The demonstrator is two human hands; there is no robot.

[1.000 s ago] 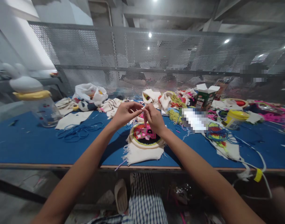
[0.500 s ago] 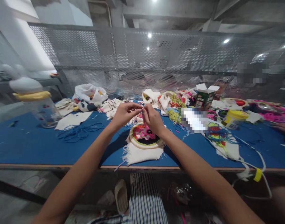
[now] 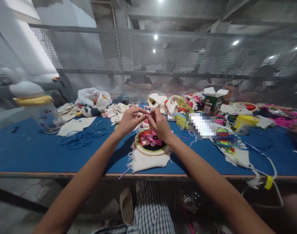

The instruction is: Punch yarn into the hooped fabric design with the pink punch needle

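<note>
A thin pink yarn strand (image 3: 151,130) is pinched between the fingers of the right hand (image 3: 159,125) and hangs over the embroidery hoop (image 3: 150,143). The left hand (image 3: 130,119) meets it fingertip to fingertip, fingers narrowed around something too small to make out. The hoop lies on frayed white cloth (image 3: 148,159) near the front edge of the blue table (image 3: 29,149).

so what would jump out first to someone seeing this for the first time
The two hands, left hand and right hand, meet at mid-frame, pinching a pink strand above a bright embroidery hoop on frayed white cloth near the front edge of the blue table. To the right and behind lie colourful yarn scraps, a yellow tub and an open green carton.
</note>
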